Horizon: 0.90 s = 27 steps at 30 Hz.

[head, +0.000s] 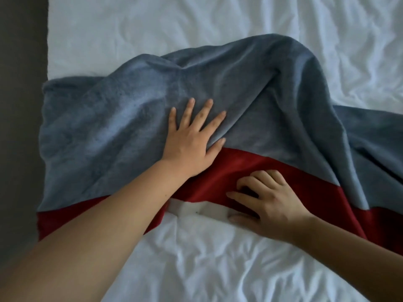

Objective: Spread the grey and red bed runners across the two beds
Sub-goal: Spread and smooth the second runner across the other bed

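Plush grey-and-red bed runner lies rumpled across creased white bedsheet: left hand, fingers splayed straight, pins the grey pile as anchor while right hand, fingers curled, pinches the red hem, likely to pull slack out.

Rumpled grey-and-red bed runner (across bed)

Dim, soft, bluish daylight; faint shadows in folds beyond the fingers; slightly soft focus, wide-angle bowing at edges.
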Each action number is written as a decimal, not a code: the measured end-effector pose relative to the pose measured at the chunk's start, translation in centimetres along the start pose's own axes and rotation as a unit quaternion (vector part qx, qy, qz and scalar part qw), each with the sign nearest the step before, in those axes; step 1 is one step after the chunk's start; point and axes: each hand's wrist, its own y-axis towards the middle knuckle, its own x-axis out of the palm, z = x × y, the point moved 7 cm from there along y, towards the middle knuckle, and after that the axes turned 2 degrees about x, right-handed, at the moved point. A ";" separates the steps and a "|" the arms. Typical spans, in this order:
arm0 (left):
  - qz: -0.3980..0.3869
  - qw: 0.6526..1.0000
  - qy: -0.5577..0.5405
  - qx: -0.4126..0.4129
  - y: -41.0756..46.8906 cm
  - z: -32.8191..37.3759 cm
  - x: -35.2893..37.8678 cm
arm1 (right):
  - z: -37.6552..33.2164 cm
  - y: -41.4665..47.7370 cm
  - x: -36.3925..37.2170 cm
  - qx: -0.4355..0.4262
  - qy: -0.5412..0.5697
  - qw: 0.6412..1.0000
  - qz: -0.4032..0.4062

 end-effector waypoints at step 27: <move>0.113 0.981 -0.071 0.137 -15.7 2.6 -2.8 | -5.4 -1.7 0.1 0.134 -0.095 0.986 0.009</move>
